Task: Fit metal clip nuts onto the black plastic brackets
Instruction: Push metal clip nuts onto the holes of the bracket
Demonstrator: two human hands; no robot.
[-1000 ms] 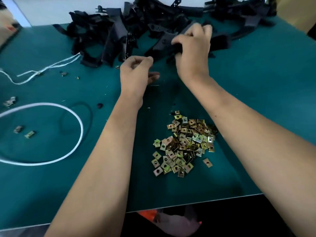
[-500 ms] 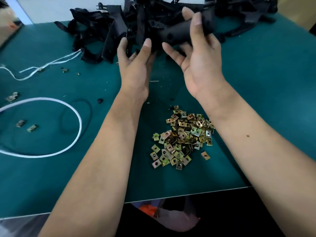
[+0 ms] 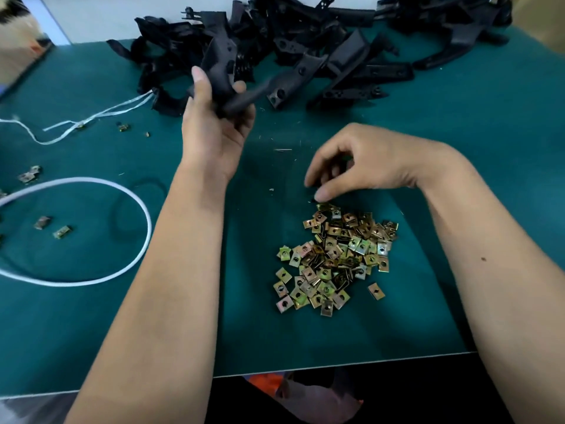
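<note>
my left hand (image 3: 218, 130) grips one black bracket (image 3: 260, 87) | right hand (image 3: 360, 162) fingers curled over clip nut pile (image 3: 336, 258), can't tell if holding | nuts too many to count

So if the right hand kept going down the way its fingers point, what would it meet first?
Most likely the far edge of the pile of metal clip nuts: the right hand has its fingertips just above it, though depth is unclear from one view.

Both forearms are bare, no sleeves, gloves or rings on either hand
</note>
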